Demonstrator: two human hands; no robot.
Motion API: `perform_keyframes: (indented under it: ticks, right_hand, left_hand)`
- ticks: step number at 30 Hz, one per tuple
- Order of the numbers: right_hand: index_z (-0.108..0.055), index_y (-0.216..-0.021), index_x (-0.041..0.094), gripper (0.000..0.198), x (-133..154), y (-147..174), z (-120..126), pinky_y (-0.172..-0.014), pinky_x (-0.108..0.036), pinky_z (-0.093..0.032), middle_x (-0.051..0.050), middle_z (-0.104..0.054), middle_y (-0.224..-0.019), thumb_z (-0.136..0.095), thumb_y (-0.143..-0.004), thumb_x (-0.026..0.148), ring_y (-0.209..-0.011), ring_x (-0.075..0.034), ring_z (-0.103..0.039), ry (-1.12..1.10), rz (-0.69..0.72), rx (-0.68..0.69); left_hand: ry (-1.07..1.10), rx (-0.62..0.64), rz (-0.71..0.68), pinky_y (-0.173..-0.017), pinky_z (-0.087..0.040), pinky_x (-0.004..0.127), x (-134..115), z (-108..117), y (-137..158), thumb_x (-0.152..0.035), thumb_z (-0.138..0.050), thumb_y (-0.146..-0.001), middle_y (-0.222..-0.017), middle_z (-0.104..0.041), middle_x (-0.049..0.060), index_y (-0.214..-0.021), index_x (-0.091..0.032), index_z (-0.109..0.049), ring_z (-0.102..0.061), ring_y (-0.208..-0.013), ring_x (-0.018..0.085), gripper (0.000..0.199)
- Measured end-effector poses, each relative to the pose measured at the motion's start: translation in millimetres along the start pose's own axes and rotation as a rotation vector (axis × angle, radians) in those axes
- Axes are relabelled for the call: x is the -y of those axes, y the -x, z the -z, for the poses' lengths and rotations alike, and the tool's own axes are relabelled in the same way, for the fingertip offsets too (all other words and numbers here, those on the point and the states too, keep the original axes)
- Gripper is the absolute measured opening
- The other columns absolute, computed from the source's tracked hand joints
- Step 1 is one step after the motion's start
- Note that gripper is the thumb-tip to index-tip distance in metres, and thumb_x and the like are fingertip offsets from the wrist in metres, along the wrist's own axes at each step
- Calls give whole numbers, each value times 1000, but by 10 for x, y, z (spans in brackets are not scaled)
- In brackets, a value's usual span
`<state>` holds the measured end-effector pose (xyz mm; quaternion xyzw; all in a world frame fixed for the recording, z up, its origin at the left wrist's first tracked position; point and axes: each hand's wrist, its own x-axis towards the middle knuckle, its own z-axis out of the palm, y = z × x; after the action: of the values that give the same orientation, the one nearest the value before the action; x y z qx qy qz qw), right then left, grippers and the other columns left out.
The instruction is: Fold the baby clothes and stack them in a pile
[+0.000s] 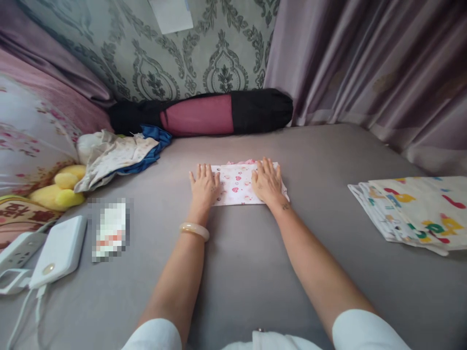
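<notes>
A folded pinkish-white cloth [236, 184] printed with small hearts and figures lies flat on the grey bed sheet [237, 253]. My left hand [205, 187] presses on its left end, palm down, fingers spread. On the right end rests my right hand [268, 182], also palm down with its fingers stretched out. A bit of pink frilled edge shows behind the cloth's far side. Part of each end of the cloth is hidden under my hands.
At right lies a stack of folded printed cloths [419, 209]. Rumpled garments [124, 153] and a yellow plush toy [67, 187] sit at left. Nearer are a white power bank [60, 250], a power strip [22, 250] and a blurred packet [109, 231]. A long black-and-maroon bag [200, 115] lines the wall.
</notes>
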<state>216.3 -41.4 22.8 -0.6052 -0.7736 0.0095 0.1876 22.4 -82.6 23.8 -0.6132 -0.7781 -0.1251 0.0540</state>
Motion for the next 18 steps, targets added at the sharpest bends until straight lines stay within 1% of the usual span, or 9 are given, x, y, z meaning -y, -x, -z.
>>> perform_keyframes:
  ticks: [2,5,10,12,18]
  right_hand:
    - [-38,-146,7,55,138,-10,-33,-118,-47,-7,-15,-32,-155,-24,-99,32,-145,-26,-22,-21,97,28]
    - [-38,-147,8,55,265,-14,-95,-118,-45,-6,-13,-32,-155,-25,-99,31,-145,-24,-21,-40,171,48]
    - [-38,-146,8,55,278,5,-150,-118,-46,-8,-13,-33,-155,-24,-99,31,-145,-25,-22,-56,176,103]
    - [-38,-146,8,55,269,11,-160,-118,-47,-9,-12,-33,-155,-24,-99,31,-145,-25,-23,-56,171,115]
    - [-38,-146,7,54,267,16,-181,-117,-48,-9,-13,-33,-155,-24,-99,31,-144,-26,-24,-41,180,108]
  left_hand:
    - [7,-14,-90,-120,-12,51,-119,-16,2,-39,-20,-99,-153,-37,14,-145,-9,-38,-23,-146,27,58]
    - [10,4,-180,-120,-12,50,-252,-68,15,-38,-21,-99,-153,-38,13,-145,-10,-39,-24,-146,27,57]
    - [-2,69,-222,-119,-17,50,-296,-158,37,-36,-21,-100,-153,-38,11,-146,-14,-39,-28,-144,27,54]
    - [-10,89,-230,-118,-19,51,-290,-177,41,-36,-21,-100,-153,-37,12,-146,-13,-39,-28,-144,28,54]
    - [7,92,-227,-117,-20,53,-301,-178,53,-36,-23,-100,-153,-36,14,-146,-13,-39,-29,-143,30,54]
